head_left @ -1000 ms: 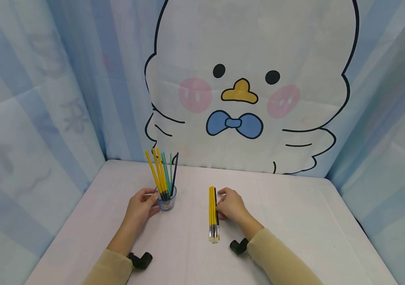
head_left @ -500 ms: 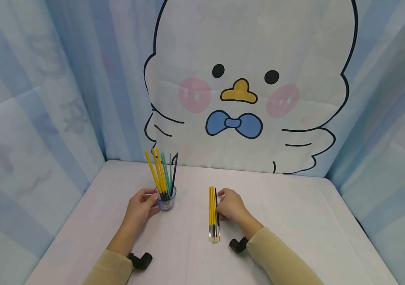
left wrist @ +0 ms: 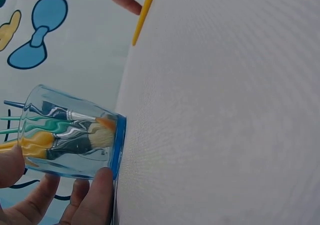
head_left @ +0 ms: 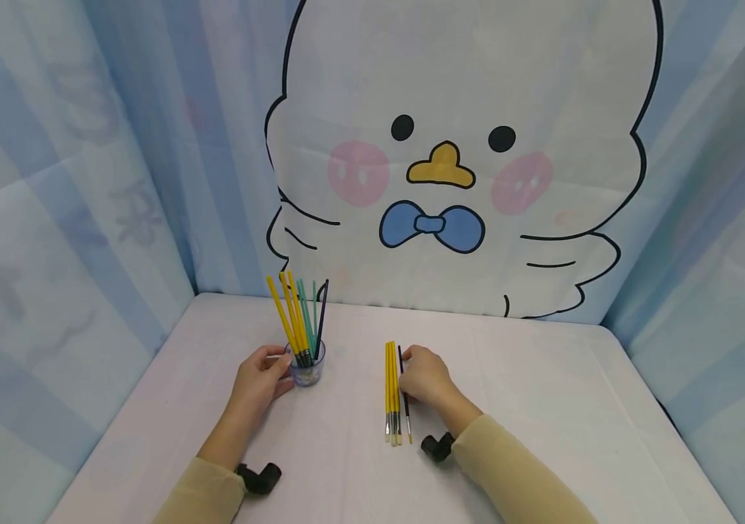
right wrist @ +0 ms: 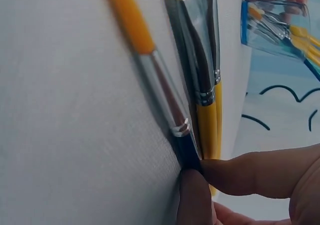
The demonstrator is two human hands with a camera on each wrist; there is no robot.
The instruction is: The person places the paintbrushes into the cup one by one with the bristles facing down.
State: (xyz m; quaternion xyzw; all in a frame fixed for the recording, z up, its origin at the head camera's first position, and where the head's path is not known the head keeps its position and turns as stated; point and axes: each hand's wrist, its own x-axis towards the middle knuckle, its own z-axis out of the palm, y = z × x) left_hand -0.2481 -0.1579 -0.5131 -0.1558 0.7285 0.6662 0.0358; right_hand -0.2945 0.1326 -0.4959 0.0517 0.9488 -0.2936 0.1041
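Observation:
My left hand (head_left: 260, 377) curls round a clear plastic cup (head_left: 308, 376) standing on the table, thumb near the rim and fingers along its side. Upright in the cup lean several yellow paintbrushes (head_left: 292, 320), a few green ones (head_left: 308, 313) and a dark blue one (head_left: 323, 313), bristles down; the cup's blue base (left wrist: 120, 147) shows in the left wrist view. Between thumb and finger, my right hand (head_left: 430, 375) pinches a dark blue paintbrush (right wrist: 162, 87) with orange bristles. Its bristle end points toward me. Just left of it, yellow paintbrushes (head_left: 391, 378) lie side by side on the table.
A pale cloth covers the table (head_left: 346, 466). Behind it hangs a curtain (head_left: 438, 280) with a cartoon bird and blue bow tie, and striped curtains (head_left: 65, 218) enclose the sides. Black wrist cameras (head_left: 260, 479) sit at both wrists.
The dark blue paintbrush has shifted slightly right, away from the yellow ones, and turned so that its bristle end stands apart. My left hand and the cup have stayed put.

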